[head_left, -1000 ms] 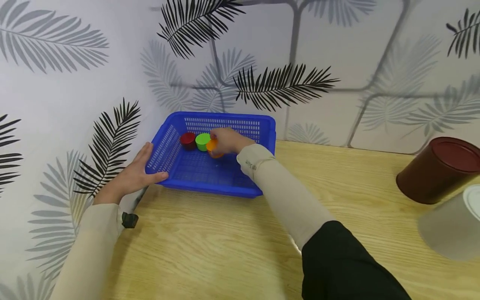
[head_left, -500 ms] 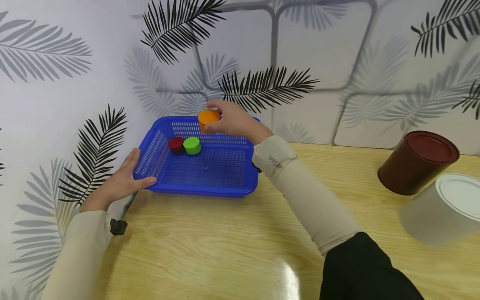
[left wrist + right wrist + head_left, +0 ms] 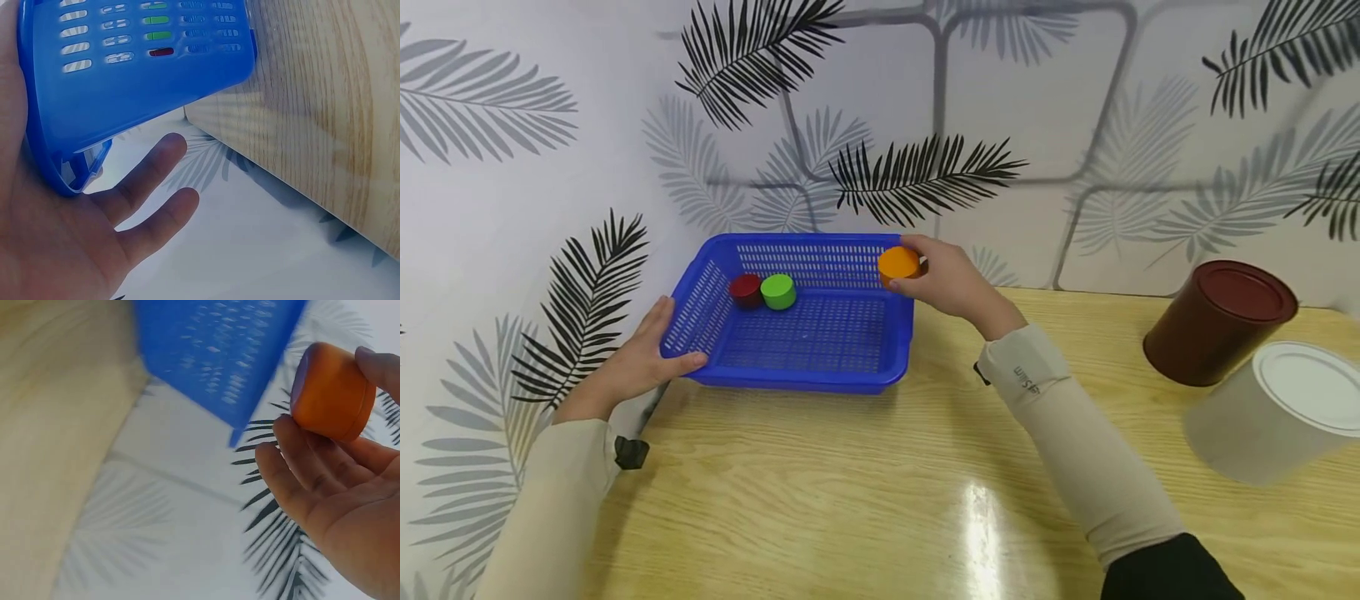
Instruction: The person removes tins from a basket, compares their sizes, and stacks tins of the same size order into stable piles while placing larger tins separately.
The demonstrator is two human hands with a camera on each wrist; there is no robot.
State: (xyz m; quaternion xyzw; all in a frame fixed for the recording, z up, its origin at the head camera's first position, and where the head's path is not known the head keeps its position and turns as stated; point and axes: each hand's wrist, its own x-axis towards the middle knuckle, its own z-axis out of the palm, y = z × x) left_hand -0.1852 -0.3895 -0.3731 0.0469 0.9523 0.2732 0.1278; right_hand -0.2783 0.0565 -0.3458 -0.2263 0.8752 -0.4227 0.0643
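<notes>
My right hand (image 3: 951, 279) pinches a short orange cylinder (image 3: 898, 263) between thumb and fingers, over the right end of a blue plastic basket (image 3: 790, 384). In the right wrist view the orange cylinder (image 3: 332, 392) has a shallow ridge near one end, and the lower fingers are spread out. A short red cylinder (image 3: 746, 292) and a short green cylinder (image 3: 779, 292) stand side by side at the back left inside the basket. My left hand (image 3: 634, 364) rests against the basket's left corner with straight fingers; the left wrist view shows the blue wall (image 3: 144, 94) against the palm.
A dark brown canister (image 3: 1217, 323) and a white canister (image 3: 1273, 412) stand at the right of the wooden table (image 3: 820, 483). A leaf-patterned wall covering (image 3: 880, 100) rises behind the basket and along the left side.
My right hand has lifted the orange cylinder from beside the green one and carried it to the right end of the basket. My left hand has stayed at the basket's corner.
</notes>
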